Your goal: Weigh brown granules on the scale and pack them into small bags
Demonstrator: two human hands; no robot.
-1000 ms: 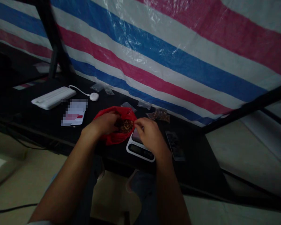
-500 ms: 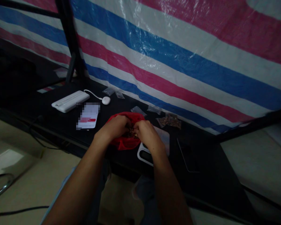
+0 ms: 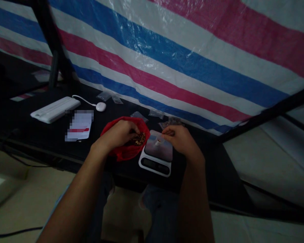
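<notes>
While your left hand (image 3: 115, 135) curls into a red plastic bag (image 3: 124, 152), your right hand (image 3: 179, 140) pinches over a digital kitchen scale (image 3: 155, 158).
Your left hand is mostly closed, its fingers (image 3: 131, 130) gathering the bag's mouth just beside the brown pieces (image 3: 139, 139) inside. Your right thumb and forefinger meet at the platform's back edge; whether they hold anything is too small to tell. The bag and scale sit touching on a black table (image 3: 207, 158), near a white power bank (image 3: 55, 109), a blurred card (image 3: 79, 126) and small clear bags (image 3: 139, 116). A striped tarp (image 3: 167, 67) hangs behind, above a pale floor (image 3: 40, 192).
</notes>
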